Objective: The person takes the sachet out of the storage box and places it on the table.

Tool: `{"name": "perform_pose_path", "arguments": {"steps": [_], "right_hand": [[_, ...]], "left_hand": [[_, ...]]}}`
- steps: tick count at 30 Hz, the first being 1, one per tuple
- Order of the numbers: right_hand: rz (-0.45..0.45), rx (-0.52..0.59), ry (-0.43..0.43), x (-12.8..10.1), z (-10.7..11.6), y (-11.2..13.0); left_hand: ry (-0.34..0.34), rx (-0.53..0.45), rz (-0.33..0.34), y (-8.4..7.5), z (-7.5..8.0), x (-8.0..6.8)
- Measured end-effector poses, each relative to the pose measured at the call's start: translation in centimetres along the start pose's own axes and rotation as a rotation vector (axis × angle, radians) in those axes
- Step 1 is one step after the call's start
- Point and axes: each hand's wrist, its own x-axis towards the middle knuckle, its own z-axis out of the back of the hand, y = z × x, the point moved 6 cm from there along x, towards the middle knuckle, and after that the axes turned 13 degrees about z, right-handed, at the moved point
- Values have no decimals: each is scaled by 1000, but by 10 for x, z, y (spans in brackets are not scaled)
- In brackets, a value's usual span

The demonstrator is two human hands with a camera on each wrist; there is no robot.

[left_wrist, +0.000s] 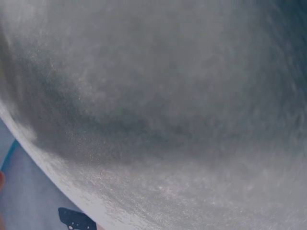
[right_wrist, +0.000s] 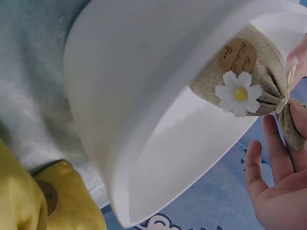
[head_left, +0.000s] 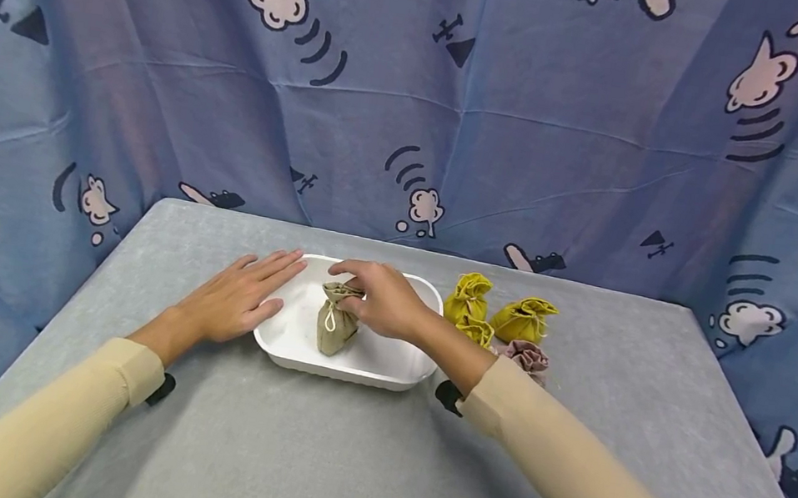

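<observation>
Pinching beige pouch [head_left: 336,326], right hand [head_left: 383,301] arched

Right hand [head_left: 383,301] pinching beige pouch [head_left: 336,321] in white tray [head_left: 384,365], left hand [head_left: 235,301] flat beside

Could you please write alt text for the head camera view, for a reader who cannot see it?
A right hand pinches the tied neck of a beige pouch standing in a white tray, while the left hand rests flat against the tray's left rim. Yellow pouches lie beside it on a grey table.

Two yellow pouches [head_left: 492,312] and pink pouch [head_left: 527,356] clustered at 3 o'clock on grey table [head_left: 357,454]; blue cartoon-print curtain [head_left: 508,112] behind.
</observation>
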Motion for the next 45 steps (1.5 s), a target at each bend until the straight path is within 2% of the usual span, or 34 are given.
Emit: {"name": "perform_pose_path", "arguments": {"steps": [18, 26, 36, 45], "right_hand": [[1, 11, -79, -18, 38, -1], [21, 44, -151, -33, 66, 5], [35, 9, -224, -57, 103, 5], [-9, -58, -250, -83, 135, -4]], "left_hand": [[23, -3, 8, 0, -1, 1], [35, -10, 16, -1, 0, 0], [31, -18, 7, -2, -1, 0], [40, -22, 14, -1, -2, -1]]}}
